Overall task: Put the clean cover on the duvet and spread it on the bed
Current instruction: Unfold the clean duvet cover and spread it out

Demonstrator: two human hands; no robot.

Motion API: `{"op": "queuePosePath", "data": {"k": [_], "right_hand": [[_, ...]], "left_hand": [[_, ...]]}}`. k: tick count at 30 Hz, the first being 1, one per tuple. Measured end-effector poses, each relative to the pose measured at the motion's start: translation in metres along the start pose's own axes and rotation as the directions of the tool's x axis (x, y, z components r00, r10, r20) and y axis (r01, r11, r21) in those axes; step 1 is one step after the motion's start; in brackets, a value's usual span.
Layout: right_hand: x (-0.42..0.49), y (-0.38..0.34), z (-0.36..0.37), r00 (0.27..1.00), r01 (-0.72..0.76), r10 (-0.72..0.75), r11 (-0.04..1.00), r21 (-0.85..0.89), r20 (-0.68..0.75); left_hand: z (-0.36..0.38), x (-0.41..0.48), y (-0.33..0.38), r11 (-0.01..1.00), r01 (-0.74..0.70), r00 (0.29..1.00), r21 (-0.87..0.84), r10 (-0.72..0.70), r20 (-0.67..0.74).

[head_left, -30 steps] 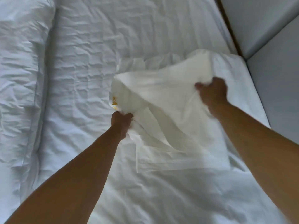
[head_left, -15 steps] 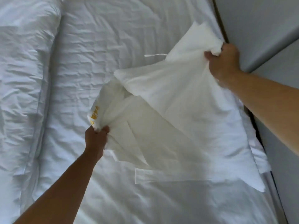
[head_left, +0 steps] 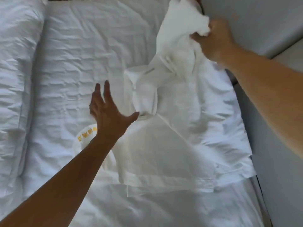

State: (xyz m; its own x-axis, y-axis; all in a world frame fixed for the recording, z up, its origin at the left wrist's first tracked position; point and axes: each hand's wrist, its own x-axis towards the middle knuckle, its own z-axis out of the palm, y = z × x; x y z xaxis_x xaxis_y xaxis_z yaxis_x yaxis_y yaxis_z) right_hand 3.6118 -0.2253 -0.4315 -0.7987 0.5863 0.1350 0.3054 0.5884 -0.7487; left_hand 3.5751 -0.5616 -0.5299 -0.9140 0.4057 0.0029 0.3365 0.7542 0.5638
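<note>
Two bare hands are out over a white bed (head_left: 78, 51), and they are well apart. The left hand (head_left: 108, 117) is flat and wide, with its fingers straight and spread. It holds nothing. It is low over the bed near its middle, and its thumb points at a thick fold of the clean cover (head_left: 155, 148). The thumb tip is just beside that fold, but I cannot tell if it touches it.

The right hand (head_left: 214, 40) is up near the far right corner of the bed, close to the grey wall (head_left: 265, 20). Its fingers are curled tight round a bunch of the cover. That end of the cloth is pulled up off the bed in a crumpled tail.

The rest of the cover lies on the right half of the bed. It is white and partly folded, with flat layers near the person and a rolled lump in the middle. A small bit of white cloth with yellow marks (head_left: 86, 132) peeks out just beside the left wrist.

A long, puffy white roll (head_left: 14, 76) lies along the left side of the bed. I cannot tell if it is the duvet or a pillow.
</note>
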Motion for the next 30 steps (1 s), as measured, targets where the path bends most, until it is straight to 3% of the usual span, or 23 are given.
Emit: {"op": "queuePosePath", "data": {"k": [1, 3, 4, 5, 6, 8, 10, 14, 17, 19, 20, 21, 23, 24, 25, 26, 28, 29, 30], "right_hand": [[-0.011, -0.009, 0.009, 0.992, 0.018, -0.015, 1.000, -0.023, 0.127], [-0.036, -0.035, 0.021, 0.939, 0.112, -0.061, 0.985, -0.131, 0.338], [-0.046, -0.043, 0.023, 0.909, 0.138, -0.069, 0.980, -0.141, 0.410], [-0.052, -0.049, 0.021, 0.895, 0.138, -0.079, 0.985, -0.104, 0.439], [-0.057, -0.053, 0.013, 0.900, 0.105, -0.068, 0.992, -0.064, 0.430], [-0.066, -0.051, -0.003, 0.921, -0.019, -0.010, 0.997, 0.072, 0.390], [-0.079, -0.030, -0.017, 0.902, -0.180, 0.111, 0.975, 0.130, 0.417], [-0.159, 0.049, -0.028, 0.676, -0.248, 0.428, 0.898, -0.363, 0.600], [-0.230, 0.088, -0.035, 0.461, -0.243, 0.603, 0.791, -0.561, 0.651], [-0.245, 0.095, -0.049, 0.384, -0.213, 0.671, 0.733, -0.647, 0.634], [-0.236, 0.096, -0.058, 0.390, -0.200, 0.687, 0.713, -0.673, 0.613], [-0.214, 0.095, -0.070, 0.441, -0.166, 0.679, 0.705, -0.690, 0.587], [-0.141, 0.081, -0.098, 0.687, -0.107, 0.586, 0.666, -0.738, 0.430], [-0.096, 0.066, -0.113, 0.825, -0.148, 0.499, 0.644, -0.751, 0.265], [-0.050, 0.045, -0.127, 0.920, -0.216, 0.385, 0.651, -0.728, 0.071], [-0.006, 0.022, -0.140, 0.954, -0.279, 0.274, 0.680, -0.678, -0.117], [0.066, -0.016, -0.149, 0.911, -0.364, 0.174, 0.765, -0.532, -0.373], [0.089, -0.030, -0.141, 0.895, -0.376, 0.180, 0.799, -0.469, -0.409], [0.098, -0.034, -0.126, 0.899, -0.370, 0.190, 0.811, -0.452, -0.395]], "left_hand": [[-0.005, 0.013, 0.039, 0.983, -0.183, 0.982, -0.015, 0.182, -0.042], [-0.018, 0.042, 0.112, 0.885, -0.452, 0.874, 0.107, 0.464, -0.147], [-0.025, 0.057, 0.140, 0.826, -0.523, 0.823, 0.209, 0.554, -0.130], [-0.032, 0.071, 0.161, 0.768, -0.574, 0.796, 0.285, 0.604, -0.025], [-0.038, 0.081, 0.176, 0.733, -0.608, 0.789, 0.304, 0.601, 0.126], [-0.043, 0.092, 0.190, 0.766, -0.581, 0.798, 0.276, 0.470, 0.378], [-0.048, 0.092, 0.192, 0.792, -0.540, 0.812, 0.283, 0.403, 0.422], [-0.077, 0.096, 0.183, 0.834, -0.492, 0.842, 0.248, 0.384, 0.379], [-0.101, 0.107, 0.172, 0.830, -0.461, 0.847, 0.315, 0.305, 0.436], [-0.115, 0.114, 0.162, 0.790, -0.480, 0.832, 0.380, 0.273, 0.484], [-0.124, 0.121, 0.157, 0.773, -0.483, 0.834, 0.411, 0.263, 0.485], [-0.133, 0.133, 0.154, 0.760, -0.480, 0.842, 0.439, 0.258, 0.474], [-0.152, 0.173, 0.153, 0.723, -0.466, 0.874, 0.510, 0.287, 0.391], [-0.161, 0.201, 0.156, 0.707, -0.437, 0.899, 0.557, 0.315, 0.305], [-0.169, 0.230, 0.159, 0.707, -0.372, 0.926, 0.601, 0.331, 0.184], [-0.176, 0.259, 0.161, 0.724, -0.271, 0.947, 0.635, 0.319, 0.041], [-0.175, 0.294, 0.163, 0.807, -0.025, 0.969, 0.590, 0.164, -0.183], [-0.164, 0.293, 0.161, 0.830, -0.009, 0.975, 0.558, 0.132, -0.181], [-0.143, 0.283, 0.150, 0.830, -0.082, 0.978, 0.552, 0.174, -0.117]]}}
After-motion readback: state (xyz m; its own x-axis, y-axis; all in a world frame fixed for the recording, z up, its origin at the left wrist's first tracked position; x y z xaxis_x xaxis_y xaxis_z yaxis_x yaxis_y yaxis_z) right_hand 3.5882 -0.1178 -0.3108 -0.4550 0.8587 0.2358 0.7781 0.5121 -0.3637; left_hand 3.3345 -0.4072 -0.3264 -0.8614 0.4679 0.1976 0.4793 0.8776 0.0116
